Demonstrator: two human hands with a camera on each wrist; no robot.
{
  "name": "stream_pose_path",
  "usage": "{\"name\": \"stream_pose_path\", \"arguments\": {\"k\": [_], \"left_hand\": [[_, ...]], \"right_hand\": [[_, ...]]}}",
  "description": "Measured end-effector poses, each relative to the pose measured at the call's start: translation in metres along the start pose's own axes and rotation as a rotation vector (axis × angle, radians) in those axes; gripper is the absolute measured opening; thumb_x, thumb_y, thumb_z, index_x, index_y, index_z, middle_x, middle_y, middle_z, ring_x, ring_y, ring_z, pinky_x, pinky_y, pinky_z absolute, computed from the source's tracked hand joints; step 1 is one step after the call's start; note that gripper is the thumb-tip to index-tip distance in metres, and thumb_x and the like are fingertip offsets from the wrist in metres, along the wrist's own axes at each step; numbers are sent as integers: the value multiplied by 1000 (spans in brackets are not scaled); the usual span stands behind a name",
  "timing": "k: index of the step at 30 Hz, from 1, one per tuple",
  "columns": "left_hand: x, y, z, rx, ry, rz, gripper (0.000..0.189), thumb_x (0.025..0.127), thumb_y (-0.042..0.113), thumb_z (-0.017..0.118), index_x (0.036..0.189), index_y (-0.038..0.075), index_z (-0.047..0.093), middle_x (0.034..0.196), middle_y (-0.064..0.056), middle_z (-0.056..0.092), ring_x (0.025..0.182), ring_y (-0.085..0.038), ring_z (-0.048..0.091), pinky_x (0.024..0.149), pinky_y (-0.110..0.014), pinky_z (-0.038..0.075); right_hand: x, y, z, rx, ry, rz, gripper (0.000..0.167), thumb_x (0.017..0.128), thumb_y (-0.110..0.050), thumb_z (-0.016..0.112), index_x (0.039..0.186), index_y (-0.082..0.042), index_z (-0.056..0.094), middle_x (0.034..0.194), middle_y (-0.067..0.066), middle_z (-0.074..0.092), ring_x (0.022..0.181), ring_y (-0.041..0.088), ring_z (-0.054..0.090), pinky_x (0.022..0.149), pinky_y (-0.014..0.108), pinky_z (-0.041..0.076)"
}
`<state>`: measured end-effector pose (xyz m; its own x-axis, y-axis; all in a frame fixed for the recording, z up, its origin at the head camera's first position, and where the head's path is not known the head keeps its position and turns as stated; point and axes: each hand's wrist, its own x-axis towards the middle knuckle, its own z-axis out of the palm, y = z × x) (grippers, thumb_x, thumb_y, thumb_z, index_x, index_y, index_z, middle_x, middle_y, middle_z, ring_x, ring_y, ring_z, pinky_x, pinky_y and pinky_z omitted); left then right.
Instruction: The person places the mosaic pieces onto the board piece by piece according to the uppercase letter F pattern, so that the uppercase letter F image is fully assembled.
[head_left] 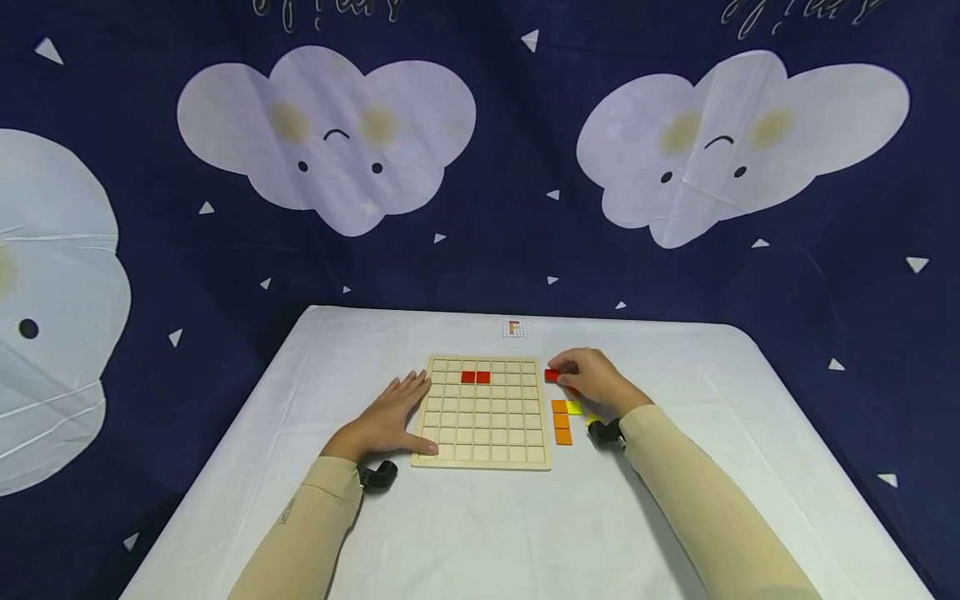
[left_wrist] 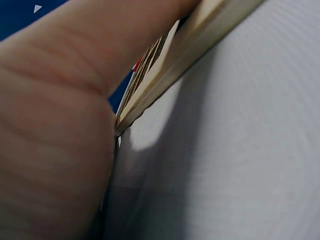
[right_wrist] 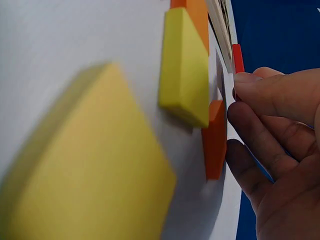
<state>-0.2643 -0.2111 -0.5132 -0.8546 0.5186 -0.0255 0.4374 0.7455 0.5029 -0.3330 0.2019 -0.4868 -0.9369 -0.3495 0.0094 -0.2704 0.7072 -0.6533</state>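
A square wooden grid board [head_left: 482, 465] lies on the table, with two red tiles [head_left: 476, 377] side by side in an upper row. My left hand [head_left: 382, 421] rests along the board's left edge, fingers spread and thumb at the lower left corner. Just off the board's upper right edge, my right hand [head_left: 596, 379] pinches a red tile [right_wrist: 238, 57] between thumb and fingers. Below that hand are several orange tiles [head_left: 562, 422] in a column and yellow tiles [head_left: 573, 408]. In the right wrist view, another orange tile [right_wrist: 215, 145] lies close under the fingers.
A small card with a coloured grid pattern [head_left: 514, 328] lies behind the board. White cloth covers the table [head_left: 480, 533]. Behind it hangs a dark blue cloth [head_left: 510, 233] printed with clouds and triangles. Each wrist wears a black camera [head_left: 378, 477].
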Motion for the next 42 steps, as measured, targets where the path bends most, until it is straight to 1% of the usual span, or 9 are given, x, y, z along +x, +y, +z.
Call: {"name": "stream_pose_path", "arguments": {"k": [3, 9, 16, 20, 26, 29, 34, 42], "left_hand": [[0, 0, 0, 3, -1, 0, 135, 71, 73, 85, 166, -1, 24, 173, -16, 15, 159, -31, 6, 128, -46, 1], [0, 1, -1, 19, -8, 4, 134, 72, 72, 85, 166, -1, 24, 173, -17, 14, 159, -33, 6, 128, -46, 1], [0, 0, -1, 26, -9, 0, 134, 72, 72, 85, 166, -2, 23, 173, -17, 14, 159, -32, 6, 128, -45, 1], [0, 0, -1, 24, -9, 2, 134, 72, 72, 85, 166, -2, 23, 173, -17, 14, 159, -33, 6, 128, -45, 1], [-1, 1, -2, 20, -11, 0, 135, 72, 72, 85, 165, -2, 24, 173, -17, 14, 159, -33, 6, 128, -46, 1], [-1, 1, -2, 17, -14, -1, 135, 72, 73, 85, 165, -2, 24, 173, -17, 13, 159, -32, 6, 128, -45, 0], [0, 0, -1, 20, -16, -3, 135, 71, 73, 85, 166, -2, 23, 173, -16, 12, 159, -31, 6, 128, -45, 0], [1, -1, 0, 26, -14, -1, 135, 71, 74, 84, 166, -2, 23, 173, -16, 13, 159, -31, 6, 128, -45, 0]], "right_hand": [[4, -4, 0, -4, -1, -12, 26, 98, 0, 73, 123, -4, 76, 113, 6, 75, 104, 23, 68, 102, 45, 53], [9, -17, 3, -3, 4, -17, 28, 98, 0, 74, 125, -4, 76, 116, 6, 74, 108, 25, 68, 102, 47, 53], [17, -33, 17, 30, 5, -37, 26, 97, 0, 74, 123, -5, 77, 113, 4, 74, 106, 23, 67, 100, 43, 54], [23, -43, 25, 26, -11, -48, 26, 97, -1, 76, 122, -7, 78, 110, 1, 73, 103, 20, 66, 98, 41, 54], [28, -53, 35, 3, -52, -122, 27, 96, -1, 77, 123, -6, 77, 109, -1, 74, 99, 16, 67, 91, 37, 57], [31, -58, 40, -11, -64, -150, 29, 95, 0, 77, 123, -6, 77, 112, -1, 74, 101, 16, 68, 92, 37, 57], [33, -66, 47, -27, -79, -150, 27, 95, 1, 76, 121, -8, 78, 114, 0, 74, 104, 16, 69, 94, 35, 57], [35, -70, 53, -24, -55, -102, 26, 93, 1, 80, 117, -8, 79, 108, 0, 74, 99, 14, 68, 90, 33, 57]]}}
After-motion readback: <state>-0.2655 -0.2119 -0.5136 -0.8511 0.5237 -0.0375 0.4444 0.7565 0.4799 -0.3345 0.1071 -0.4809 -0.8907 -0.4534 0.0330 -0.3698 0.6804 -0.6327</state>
